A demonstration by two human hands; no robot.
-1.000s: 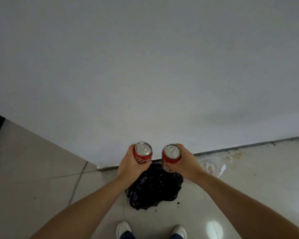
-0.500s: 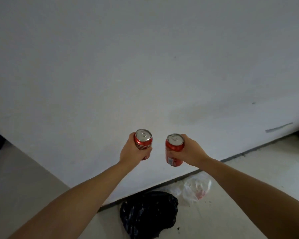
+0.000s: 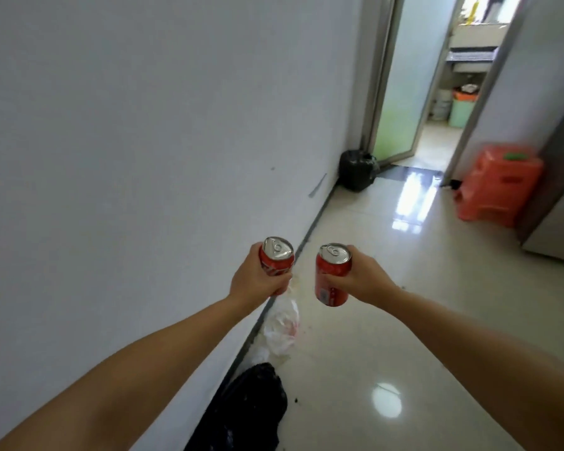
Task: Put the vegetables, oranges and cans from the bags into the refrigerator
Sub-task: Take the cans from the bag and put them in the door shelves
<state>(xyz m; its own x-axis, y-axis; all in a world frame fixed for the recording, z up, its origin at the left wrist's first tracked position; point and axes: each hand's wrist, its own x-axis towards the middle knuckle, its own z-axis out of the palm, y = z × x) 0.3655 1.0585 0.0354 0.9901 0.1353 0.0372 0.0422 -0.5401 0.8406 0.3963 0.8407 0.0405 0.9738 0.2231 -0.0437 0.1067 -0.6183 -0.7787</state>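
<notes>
My left hand (image 3: 253, 281) grips one red can (image 3: 275, 259), right hand (image 3: 358, 277) another can (image 3: 332, 275); labels unreadable.

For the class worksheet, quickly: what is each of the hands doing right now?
Left hand: holding a red can.
Right hand: holding another red can.
</notes>
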